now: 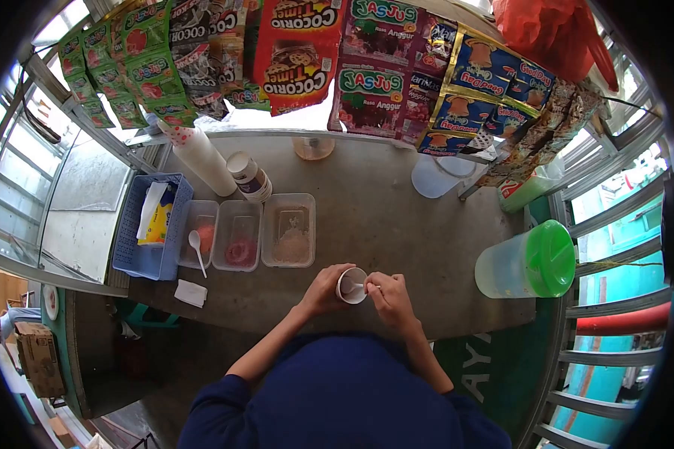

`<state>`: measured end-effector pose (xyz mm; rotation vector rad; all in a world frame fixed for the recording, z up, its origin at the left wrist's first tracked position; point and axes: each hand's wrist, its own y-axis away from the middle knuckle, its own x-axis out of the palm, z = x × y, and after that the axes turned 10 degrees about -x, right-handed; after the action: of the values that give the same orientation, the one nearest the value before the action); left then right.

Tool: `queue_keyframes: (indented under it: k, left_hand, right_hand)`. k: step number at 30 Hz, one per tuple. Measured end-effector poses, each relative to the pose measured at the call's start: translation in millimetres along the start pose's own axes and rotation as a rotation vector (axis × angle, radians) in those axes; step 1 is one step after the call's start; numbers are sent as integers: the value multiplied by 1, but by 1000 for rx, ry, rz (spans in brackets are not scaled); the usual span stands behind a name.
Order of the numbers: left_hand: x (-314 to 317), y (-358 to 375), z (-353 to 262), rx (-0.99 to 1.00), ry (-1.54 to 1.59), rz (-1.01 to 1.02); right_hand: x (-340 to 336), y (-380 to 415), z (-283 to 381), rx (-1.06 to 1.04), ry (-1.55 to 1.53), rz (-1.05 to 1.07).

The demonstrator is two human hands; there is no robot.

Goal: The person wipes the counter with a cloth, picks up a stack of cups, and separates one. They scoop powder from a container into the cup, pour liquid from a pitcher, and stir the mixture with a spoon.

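My left hand (328, 288) is wrapped round the side of a small white paper cup (342, 294) near the front edge of the counter. In my right hand (388, 293) the fingers pinch the handle of a white spoon (357, 286), whose lower end dips into the cup. What the cup contains is too dim to make out. Beyond my left hand stand three clear plastic tubs: one with beige powder (293, 243), one with pinkish-red contents (241, 253), and one with orange-red contents (205, 233). Another white spoon (197, 247) lies across the last tub.
A blue basket (127, 251) holds a tissue pack at the left; a folded white cloth (191, 293) lies before it. Stacked paper cups (249, 176) stand behind the tubs. A green-lidded jug (513, 262) is at the right. Drink sachets (371, 67) hang across the back.
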<state>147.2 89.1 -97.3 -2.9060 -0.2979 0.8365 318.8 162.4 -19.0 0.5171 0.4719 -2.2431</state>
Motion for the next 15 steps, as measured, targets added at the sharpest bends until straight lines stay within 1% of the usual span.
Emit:
queue_keyframes:
  k: [1,2,4,5,7,8,10,11,13,15]
  left_hand:
    - [0,0,0,-8,7,-3]
    - [-1,-1,-1,-8,7,-3]
    - [-2,-1,-4,0,-8,-4]
    - [-2,-1,-3,0,-7,-3]
    - [-1,-1,-2,-19,7,4]
    - [-2,-1,-2,-19,7,3]
    - [-2,-1,-3,-22,9,10]
    - [-1,0,-3,-24,11,8]
    - [1,0,1,-5,-7,-12]
    - [3,0,3,-12,1,-3]
  right_hand:
    - [-1,-1,0,4,4,45]
    - [0,0,-2,4,4,45]
    - [3,1,-7,39,-137,9]
    - [1,0,-4,40,-136,9]
    - [-2,-2,4,-10,104,51]
    - [-2,-2,1,-10,105,52]
    - [-2,0,-7,9,-43,105]
    - [-3,-1,-3,9,-42,108]
    - [-5,-4,9,-4,127,64]
    - [-8,-4,8,-13,115,100]
